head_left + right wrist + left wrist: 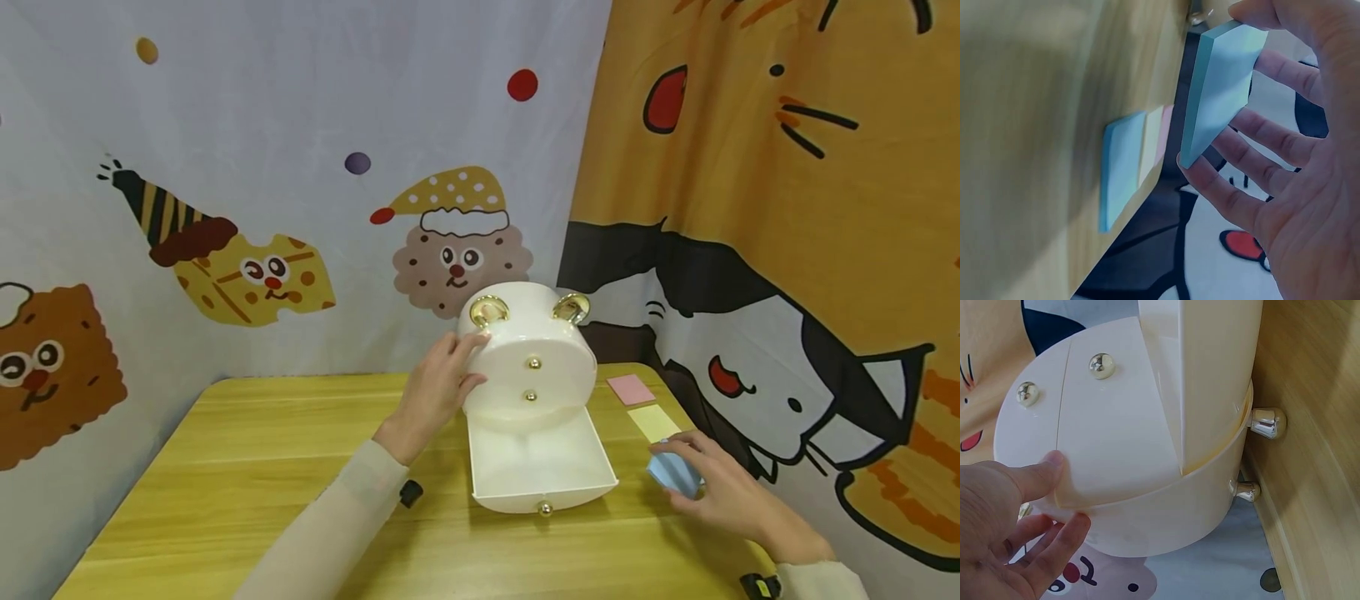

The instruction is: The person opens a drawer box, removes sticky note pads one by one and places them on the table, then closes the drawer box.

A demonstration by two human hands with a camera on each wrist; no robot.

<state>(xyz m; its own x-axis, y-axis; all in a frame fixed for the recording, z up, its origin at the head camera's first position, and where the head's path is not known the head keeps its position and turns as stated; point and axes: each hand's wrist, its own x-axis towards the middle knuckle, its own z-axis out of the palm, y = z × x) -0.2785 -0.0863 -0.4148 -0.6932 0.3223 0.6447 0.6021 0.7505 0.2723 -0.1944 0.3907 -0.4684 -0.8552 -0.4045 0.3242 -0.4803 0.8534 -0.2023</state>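
A white round-faced drawer box (pixel 525 375) with gold ears and knobs stands on the table, its bottom drawer (pixel 536 467) pulled out; only the drawer's bare inside shows. My left hand (pixel 438 385) rests at the box's left edge, its thumb (pixel 1044 476) on the front face and its loosely bent fingers (pixel 1063 547) along the curved side. My right hand (pixel 720 487) holds a light blue sticky-note pad (pixel 1222 87) by its edges, thumb on one side and fingertips on the other. Below it, a second blue pad (pixel 1121 169) lies on the table.
A yellow sticky-note pad (pixel 652 423) and a pink one (pixel 631 389) lie in a row right of the box. The wooden table (pixel 300 442) meets a patterned curtain (pixel 285 100) at the back and right.
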